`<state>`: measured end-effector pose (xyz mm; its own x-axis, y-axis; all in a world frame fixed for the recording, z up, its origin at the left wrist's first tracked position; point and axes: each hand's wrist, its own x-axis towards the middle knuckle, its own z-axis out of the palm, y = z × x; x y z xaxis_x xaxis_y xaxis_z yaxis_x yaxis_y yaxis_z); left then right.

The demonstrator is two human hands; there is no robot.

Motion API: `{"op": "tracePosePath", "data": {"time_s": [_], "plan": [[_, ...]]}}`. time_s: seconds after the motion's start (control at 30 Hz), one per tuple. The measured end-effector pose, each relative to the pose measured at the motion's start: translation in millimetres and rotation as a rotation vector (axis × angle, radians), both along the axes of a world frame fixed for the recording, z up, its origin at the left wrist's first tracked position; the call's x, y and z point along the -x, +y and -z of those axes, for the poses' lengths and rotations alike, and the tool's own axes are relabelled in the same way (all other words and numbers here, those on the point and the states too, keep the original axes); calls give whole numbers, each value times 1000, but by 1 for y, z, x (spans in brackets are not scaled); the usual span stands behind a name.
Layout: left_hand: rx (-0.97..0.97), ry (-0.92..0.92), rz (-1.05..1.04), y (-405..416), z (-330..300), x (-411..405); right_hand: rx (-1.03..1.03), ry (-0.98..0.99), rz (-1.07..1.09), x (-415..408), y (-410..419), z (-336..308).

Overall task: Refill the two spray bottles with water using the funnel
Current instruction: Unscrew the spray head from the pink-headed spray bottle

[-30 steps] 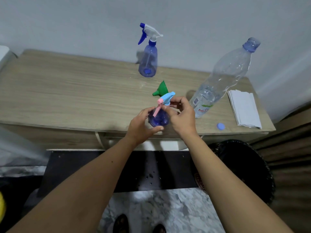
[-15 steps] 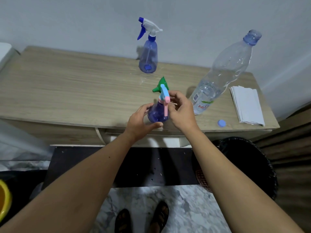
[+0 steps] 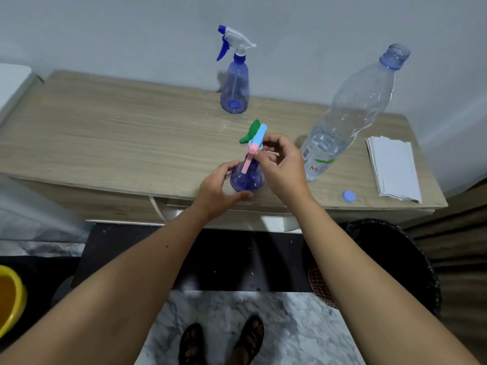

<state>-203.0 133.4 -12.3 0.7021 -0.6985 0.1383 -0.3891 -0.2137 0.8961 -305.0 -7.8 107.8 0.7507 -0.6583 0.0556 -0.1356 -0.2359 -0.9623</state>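
The small translucent blue spray bottle [image 3: 247,177] with the pale blue and pink trigger head [image 3: 255,143] stands at the front edge of the light wooden table [image 3: 105,133], between my two hands. My left hand [image 3: 216,191] curls around the bottle's body from the left, thumb across its near side. My right hand [image 3: 282,167] pinches the trigger head at the neck with fingertips and thumb. Just behind the head, partly hidden by it, lies the small green plastic funnel [image 3: 251,131] on the tabletop. To the right stands the tall clear plastic water bottle [image 3: 350,114], uncapped, with water in its lower part; its blue cap [image 3: 348,196] lies near the front edge, beside a stack of white paper napkins [image 3: 394,168] toward the right edge. At the back edge, against the wall, stands the second translucent blue spray bottle [image 3: 235,85], with a white and dark blue trigger.
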Motion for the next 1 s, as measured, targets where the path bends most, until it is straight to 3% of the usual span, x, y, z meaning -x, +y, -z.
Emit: {"op": "tracePosePath", "data": {"time_s": [0.2, 0.7, 1.0], "plan": [[-14, 25, -16, 1, -2, 2, -118, -126, 33, -4, -1, -26], [-77, 31, -15, 1, -5, 2, -103, -380, 159, 1, -32, -81], [-113, 15, -12, 2, -10, -1, -70, -80, 337, 23, -43, -20]]}}
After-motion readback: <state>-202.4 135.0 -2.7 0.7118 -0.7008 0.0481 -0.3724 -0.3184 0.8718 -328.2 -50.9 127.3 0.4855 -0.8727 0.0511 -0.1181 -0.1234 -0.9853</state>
